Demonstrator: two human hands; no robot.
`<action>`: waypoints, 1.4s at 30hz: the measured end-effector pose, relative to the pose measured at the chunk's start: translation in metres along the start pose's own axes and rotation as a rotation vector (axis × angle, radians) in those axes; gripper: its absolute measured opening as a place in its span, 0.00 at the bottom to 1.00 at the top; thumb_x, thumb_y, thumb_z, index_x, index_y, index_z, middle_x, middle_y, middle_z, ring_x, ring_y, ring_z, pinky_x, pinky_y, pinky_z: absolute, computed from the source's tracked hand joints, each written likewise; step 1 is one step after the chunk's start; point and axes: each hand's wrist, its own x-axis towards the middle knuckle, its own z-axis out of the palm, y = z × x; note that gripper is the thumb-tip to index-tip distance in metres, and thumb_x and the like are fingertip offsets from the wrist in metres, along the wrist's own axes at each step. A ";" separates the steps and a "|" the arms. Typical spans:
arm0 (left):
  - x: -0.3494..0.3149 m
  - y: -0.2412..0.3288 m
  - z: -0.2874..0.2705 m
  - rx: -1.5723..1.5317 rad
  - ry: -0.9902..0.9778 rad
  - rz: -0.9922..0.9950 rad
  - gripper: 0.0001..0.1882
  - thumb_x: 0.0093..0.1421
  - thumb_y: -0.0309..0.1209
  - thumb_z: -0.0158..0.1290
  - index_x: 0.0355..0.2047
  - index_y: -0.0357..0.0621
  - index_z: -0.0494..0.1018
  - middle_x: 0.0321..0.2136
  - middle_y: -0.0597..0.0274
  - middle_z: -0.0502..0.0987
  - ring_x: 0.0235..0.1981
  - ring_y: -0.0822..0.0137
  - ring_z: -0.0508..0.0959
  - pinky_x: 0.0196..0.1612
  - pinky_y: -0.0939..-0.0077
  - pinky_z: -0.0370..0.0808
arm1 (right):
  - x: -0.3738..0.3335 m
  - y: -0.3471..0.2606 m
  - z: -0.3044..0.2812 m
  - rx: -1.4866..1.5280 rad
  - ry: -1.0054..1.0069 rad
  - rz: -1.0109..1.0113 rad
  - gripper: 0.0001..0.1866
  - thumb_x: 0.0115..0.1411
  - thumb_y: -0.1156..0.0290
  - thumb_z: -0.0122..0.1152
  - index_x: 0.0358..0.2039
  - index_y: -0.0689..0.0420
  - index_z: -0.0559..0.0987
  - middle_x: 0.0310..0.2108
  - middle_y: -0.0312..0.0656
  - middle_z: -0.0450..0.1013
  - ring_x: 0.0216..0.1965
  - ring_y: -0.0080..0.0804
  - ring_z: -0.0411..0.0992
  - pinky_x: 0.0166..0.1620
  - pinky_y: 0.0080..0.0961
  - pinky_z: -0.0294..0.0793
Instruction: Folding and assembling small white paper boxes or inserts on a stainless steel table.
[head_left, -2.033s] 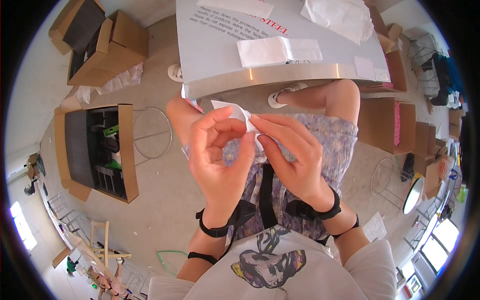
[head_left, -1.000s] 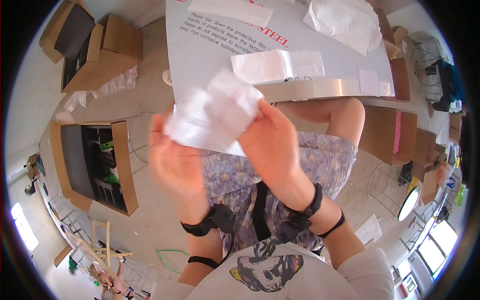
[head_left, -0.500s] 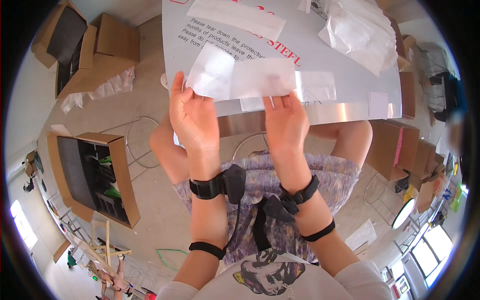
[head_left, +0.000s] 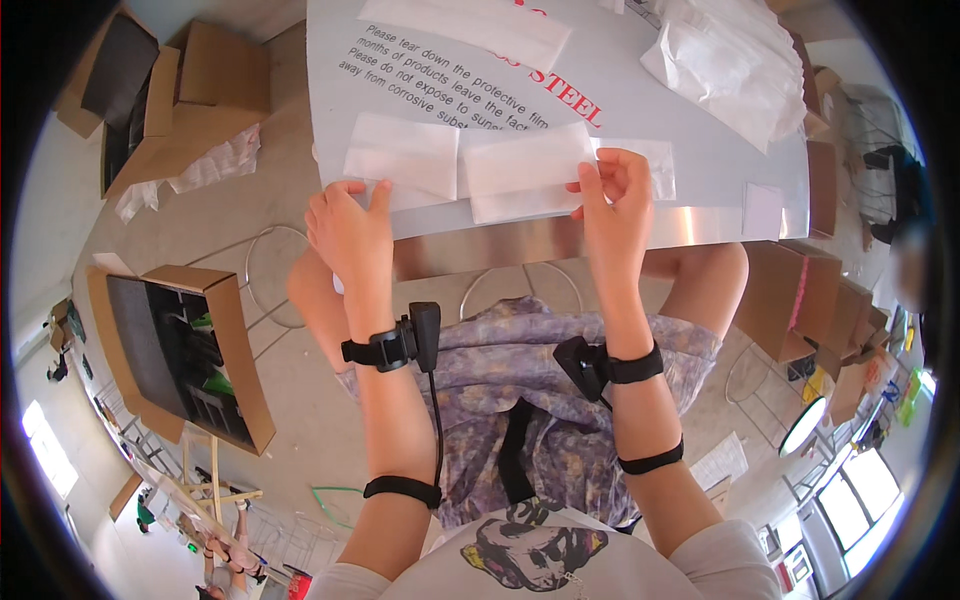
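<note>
Since the frames before, both hands had carried the folded white tissue sheet (head_left: 520, 170) up from the lap and out to the near edge of the grey film-covered steel table (head_left: 700, 170); half a second earlier it was held just above the edge, and now it lay flat on the surface. The left hand (head_left: 348, 228) rested at the table's near edge, fingers spread and pressing lightly on the left end of the white sheet, thumb out to the side, not clamped around anything. The right hand (head_left: 612, 195) pinched the right end of the sheet between thumb and fingertips, a narrow hold on the paper's edge. The sheet lay across the front of the table between the two hands, overlapping a second flat white tissue piece (head_left: 400, 155) beside it on the left. Farther back on the table sat a crumpled white plastic wrapper (head_left: 725, 60) at the right and a long white paper strip (head_left: 470, 25) near the far edge. A small white square card (head_left: 762, 210) lay close to the right front corner. On the floor to the left stood an open brown cardboard box (head_left: 240, 360) with dark contents, and another flattened cardboard box (head_left: 215, 70) lay farther off.
</note>
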 end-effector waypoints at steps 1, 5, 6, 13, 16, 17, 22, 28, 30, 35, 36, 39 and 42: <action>0.001 -0.001 0.003 -0.009 -0.016 -0.011 0.17 0.56 0.43 0.62 0.39 0.44 0.78 0.38 0.55 0.77 0.45 0.52 0.74 0.49 0.60 0.69 | 0.002 0.000 -0.001 -0.045 -0.008 -0.004 0.13 0.64 0.76 0.57 0.47 0.62 0.69 0.36 0.44 0.75 0.35 0.27 0.77 0.30 0.22 0.75; 0.005 -0.011 0.004 -0.196 -0.067 0.048 0.16 0.57 0.43 0.62 0.37 0.44 0.78 0.37 0.58 0.79 0.41 0.58 0.77 0.46 0.64 0.71 | 0.003 0.000 -0.001 -0.046 0.011 -0.058 0.11 0.63 0.77 0.58 0.45 0.63 0.70 0.36 0.44 0.75 0.35 0.27 0.78 0.29 0.22 0.74; -0.003 0.004 -0.019 -0.384 -0.070 -0.108 0.15 0.57 0.43 0.61 0.36 0.44 0.78 0.36 0.60 0.81 0.38 0.61 0.78 0.43 0.67 0.72 | 0.000 -0.007 -0.003 -0.025 0.013 -0.035 0.11 0.63 0.77 0.58 0.45 0.63 0.70 0.35 0.44 0.76 0.34 0.26 0.77 0.29 0.21 0.74; -0.029 -0.001 -0.045 -0.385 -0.085 -0.145 0.12 0.58 0.41 0.61 0.34 0.47 0.78 0.30 0.70 0.83 0.30 0.71 0.80 0.35 0.77 0.71 | -0.014 0.007 -0.013 -0.174 0.012 -0.061 0.13 0.60 0.79 0.59 0.45 0.61 0.69 0.34 0.44 0.76 0.33 0.29 0.74 0.33 0.28 0.74; -0.037 0.023 -0.057 -0.159 -0.148 -0.189 0.14 0.60 0.42 0.59 0.37 0.47 0.77 0.34 0.68 0.83 0.35 0.70 0.81 0.40 0.75 0.72 | -0.012 0.015 -0.011 -0.292 0.028 -0.155 0.16 0.59 0.80 0.59 0.46 0.61 0.67 0.35 0.45 0.73 0.32 0.33 0.73 0.35 0.31 0.73; -0.038 0.021 -0.054 -0.159 -0.152 -0.188 0.14 0.60 0.42 0.59 0.37 0.47 0.77 0.34 0.68 0.83 0.35 0.70 0.81 0.40 0.75 0.72 | -0.013 0.016 -0.010 -0.294 0.030 -0.153 0.16 0.59 0.80 0.59 0.46 0.61 0.67 0.35 0.45 0.73 0.32 0.33 0.73 0.35 0.31 0.73; -0.040 0.013 -0.046 -0.143 -0.105 -0.141 0.16 0.58 0.44 0.59 0.40 0.49 0.76 0.36 0.67 0.84 0.38 0.65 0.82 0.41 0.71 0.74 | -0.012 0.018 -0.007 -0.326 0.021 -0.194 0.18 0.58 0.82 0.60 0.47 0.60 0.66 0.36 0.44 0.69 0.32 0.34 0.72 0.35 0.31 0.73; -0.039 0.010 -0.047 -0.109 -0.069 -0.141 0.16 0.59 0.44 0.59 0.41 0.48 0.75 0.35 0.66 0.84 0.38 0.64 0.82 0.41 0.71 0.74 | -0.012 0.016 -0.004 -0.360 0.004 -0.246 0.19 0.58 0.82 0.60 0.47 0.60 0.65 0.37 0.45 0.68 0.31 0.35 0.73 0.35 0.32 0.73; -0.040 0.014 -0.048 -0.109 -0.081 -0.141 0.16 0.59 0.44 0.59 0.41 0.48 0.75 0.35 0.66 0.84 0.37 0.64 0.82 0.41 0.71 0.74 | -0.013 0.015 -0.005 -0.348 0.011 -0.200 0.19 0.58 0.82 0.60 0.47 0.60 0.65 0.37 0.45 0.68 0.31 0.35 0.73 0.34 0.32 0.73; -0.039 0.007 -0.038 -0.197 -0.062 -0.121 0.16 0.58 0.44 0.59 0.41 0.49 0.75 0.35 0.67 0.84 0.37 0.64 0.82 0.41 0.70 0.74 | -0.013 0.017 -0.006 -0.353 0.012 -0.168 0.19 0.58 0.82 0.61 0.47 0.60 0.64 0.37 0.45 0.68 0.30 0.35 0.74 0.35 0.33 0.74; -0.039 0.006 -0.035 -0.220 -0.051 -0.111 0.16 0.58 0.44 0.59 0.41 0.49 0.75 0.35 0.67 0.84 0.37 0.63 0.82 0.41 0.70 0.74 | -0.012 0.018 -0.007 -0.362 0.015 -0.179 0.20 0.57 0.81 0.62 0.47 0.60 0.64 0.37 0.45 0.68 0.30 0.34 0.74 0.34 0.33 0.74; -0.039 0.009 -0.038 -0.192 -0.073 -0.117 0.17 0.58 0.44 0.59 0.42 0.48 0.75 0.38 0.66 0.83 0.39 0.62 0.82 0.42 0.69 0.75 | -0.011 0.018 -0.009 -0.411 0.021 -0.199 0.21 0.56 0.79 0.64 0.47 0.59 0.65 0.38 0.44 0.69 0.29 0.34 0.74 0.34 0.34 0.74; -0.041 0.008 -0.036 -0.040 -0.004 -0.062 0.19 0.59 0.44 0.59 0.45 0.47 0.74 0.45 0.62 0.80 0.45 0.61 0.80 0.45 0.68 0.75 | -0.015 0.013 -0.012 -0.506 0.034 -0.165 0.23 0.55 0.75 0.66 0.48 0.57 0.65 0.39 0.42 0.70 0.28 0.34 0.73 0.33 0.35 0.73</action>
